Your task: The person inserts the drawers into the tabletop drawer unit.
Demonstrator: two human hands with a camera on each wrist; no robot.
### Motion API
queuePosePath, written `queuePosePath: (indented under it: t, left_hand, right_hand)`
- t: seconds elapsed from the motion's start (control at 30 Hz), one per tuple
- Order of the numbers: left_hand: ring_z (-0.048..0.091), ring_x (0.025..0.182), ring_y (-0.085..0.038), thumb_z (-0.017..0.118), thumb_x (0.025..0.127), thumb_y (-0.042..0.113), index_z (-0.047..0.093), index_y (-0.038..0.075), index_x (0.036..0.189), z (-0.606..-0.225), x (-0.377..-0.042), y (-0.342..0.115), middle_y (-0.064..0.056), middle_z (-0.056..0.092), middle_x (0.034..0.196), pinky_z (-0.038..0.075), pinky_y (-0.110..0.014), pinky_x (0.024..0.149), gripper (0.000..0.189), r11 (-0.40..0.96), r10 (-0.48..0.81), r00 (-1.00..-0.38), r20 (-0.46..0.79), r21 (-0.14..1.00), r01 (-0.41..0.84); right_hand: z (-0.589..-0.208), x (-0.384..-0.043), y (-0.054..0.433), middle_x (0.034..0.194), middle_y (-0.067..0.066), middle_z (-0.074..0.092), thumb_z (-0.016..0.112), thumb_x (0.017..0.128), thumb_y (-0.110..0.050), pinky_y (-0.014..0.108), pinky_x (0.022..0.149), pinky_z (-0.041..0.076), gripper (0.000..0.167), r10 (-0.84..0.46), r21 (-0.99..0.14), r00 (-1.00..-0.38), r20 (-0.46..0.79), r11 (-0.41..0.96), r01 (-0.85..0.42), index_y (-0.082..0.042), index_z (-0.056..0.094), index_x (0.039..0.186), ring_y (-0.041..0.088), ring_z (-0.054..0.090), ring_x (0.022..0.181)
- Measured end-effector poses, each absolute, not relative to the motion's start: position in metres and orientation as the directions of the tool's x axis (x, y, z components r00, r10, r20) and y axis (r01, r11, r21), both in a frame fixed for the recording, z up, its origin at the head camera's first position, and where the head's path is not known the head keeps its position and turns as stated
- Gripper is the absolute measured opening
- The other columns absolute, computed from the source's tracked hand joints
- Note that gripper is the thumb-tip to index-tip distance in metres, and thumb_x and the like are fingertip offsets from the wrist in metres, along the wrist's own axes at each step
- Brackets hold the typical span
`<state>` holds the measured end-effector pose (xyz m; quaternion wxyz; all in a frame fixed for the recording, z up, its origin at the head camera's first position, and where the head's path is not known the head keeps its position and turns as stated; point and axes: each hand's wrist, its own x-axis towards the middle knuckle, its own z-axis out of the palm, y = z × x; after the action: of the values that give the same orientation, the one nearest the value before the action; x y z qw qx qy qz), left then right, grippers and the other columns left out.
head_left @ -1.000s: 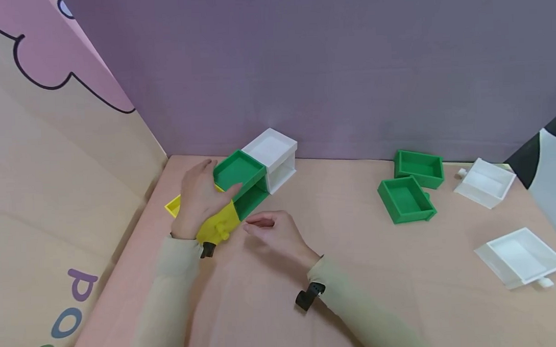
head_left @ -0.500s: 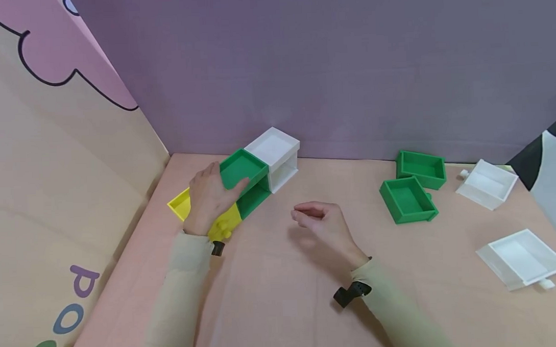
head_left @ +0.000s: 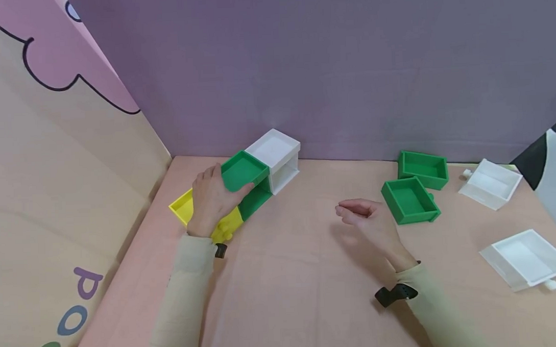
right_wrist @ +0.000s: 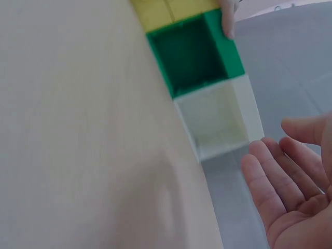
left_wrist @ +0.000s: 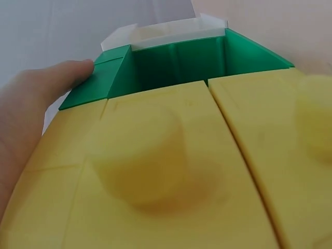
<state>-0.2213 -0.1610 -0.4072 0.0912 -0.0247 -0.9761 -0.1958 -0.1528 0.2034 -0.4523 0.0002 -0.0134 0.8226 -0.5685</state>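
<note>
A row of yellow, green and white drawer cases stands at the back left. My left hand (head_left: 212, 199) rests across the top where the yellow case (head_left: 181, 206) meets the green case (head_left: 244, 170). Its thumb (left_wrist: 72, 72) lies straight along the green top in the left wrist view. Two yellow drawer fronts with round knobs (left_wrist: 140, 155) fill the yellow case. The green case is hollow at the front, as is the white case (head_left: 277, 150). Over the table to the right, my right hand (head_left: 369, 221) holds nothing, its fingers loosely bent.
Two loose green drawers (head_left: 424, 169) stand together at the right, near the back wall. Farther right lie two loose white drawers (head_left: 492, 183), one nearer the front. A grey-purple wall (head_left: 330, 80) rises behind the pink table cover (head_left: 287, 295), with a printed panel at the left.
My right hand has moved right, away from the drawer cases toward the loose green drawers. My left hand stays on the cases.
</note>
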Motion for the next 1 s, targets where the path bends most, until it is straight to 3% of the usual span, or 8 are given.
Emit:
queuePosePath:
  t: [0.1, 0.4, 0.77, 1.0]
  left_hand:
    - [0.053, 0.135, -0.048, 0.067, 0.089, 0.070, 0.048, -0.011, 0.150, -0.407, -0.221, -0.161, -0.030, 0.057, 0.148, 0.041, -0.061, 0.116, 0.103, 0.924, 0.019, -0.983, 0.185, 0.372, 0.088]
    - [0.055, 0.131, -0.045, 0.064, 0.090, 0.072, 0.049, -0.009, 0.149, -0.408, -0.221, -0.163, -0.028, 0.059, 0.145, 0.044, -0.060, 0.113, 0.101, 0.942, 0.022, -0.981, 0.192, 0.324, 0.084]
    - [0.054, 0.134, -0.047, 0.063, 0.092, 0.071, 0.048, -0.010, 0.150, -0.408, -0.220, -0.163, -0.030, 0.057, 0.148, 0.044, -0.060, 0.113, 0.102, 0.952, 0.037, -0.981, 0.192, 0.291, 0.093]
    - [0.053, 0.135, -0.047, 0.063, 0.092, 0.071, 0.047, -0.010, 0.151, -0.408, -0.221, -0.161, -0.030, 0.056, 0.149, 0.043, -0.060, 0.114, 0.102, 0.952, 0.037, -0.980, 0.197, 0.291, 0.095]
  right_hand:
    - [-0.449, -0.150, 0.223, 0.121, 0.010, 0.080, 0.076, 0.100, -0.036, 0.016, 0.084, 0.059, 0.044, -0.007, -0.916, -1.000, 0.010, 0.402, -0.012, -0.005, 0.074, 0.131, 0.002, 0.077, 0.095]
    - [-0.437, -0.145, 0.286, 0.099, -0.034, 0.074, 0.075, 0.101, -0.029, 0.010, 0.079, 0.056, 0.041, 0.012, -0.872, -0.997, 0.078, 0.486, -0.062, 0.000, 0.074, 0.130, -0.011, 0.072, 0.089]
    - [-0.431, -0.142, 0.342, 0.099, -0.046, 0.064, 0.068, 0.104, -0.041, 0.004, 0.079, 0.046, 0.048, 0.134, -0.803, -0.989, 0.069, 0.595, 0.025, -0.007, 0.070, 0.138, -0.024, 0.054, 0.104]
    - [-0.435, -0.150, 0.371, 0.096, -0.050, 0.060, 0.065, 0.106, -0.041, 0.002, 0.076, 0.045, 0.050, 0.201, -0.787, -0.978, 0.062, 0.612, 0.076, -0.005, 0.068, 0.141, -0.025, 0.051, 0.102]
